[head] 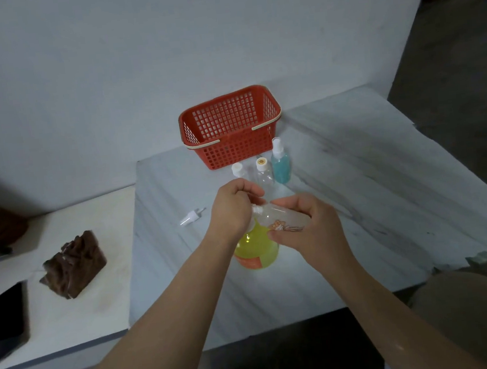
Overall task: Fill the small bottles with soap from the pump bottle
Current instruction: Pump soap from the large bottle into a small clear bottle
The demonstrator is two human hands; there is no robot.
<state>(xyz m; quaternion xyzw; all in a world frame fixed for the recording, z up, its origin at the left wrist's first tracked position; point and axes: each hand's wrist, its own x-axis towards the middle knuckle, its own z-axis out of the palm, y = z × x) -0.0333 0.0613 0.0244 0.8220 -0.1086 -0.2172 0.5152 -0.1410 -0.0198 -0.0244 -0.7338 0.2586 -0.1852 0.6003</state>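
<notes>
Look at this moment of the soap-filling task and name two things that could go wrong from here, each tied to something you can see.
1. The right hand holds the small clear bottle tilted, its narrow mouth at the pump that the left hand covers; soap may miss and run down the yellow pump bottle.
2. The loose spray cap lies by the left forearm and could be knocked away.

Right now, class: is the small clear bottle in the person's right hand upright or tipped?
Tipped. The small clear bottle lies nearly sideways in the right hand, mouth towards the pump.
</notes>
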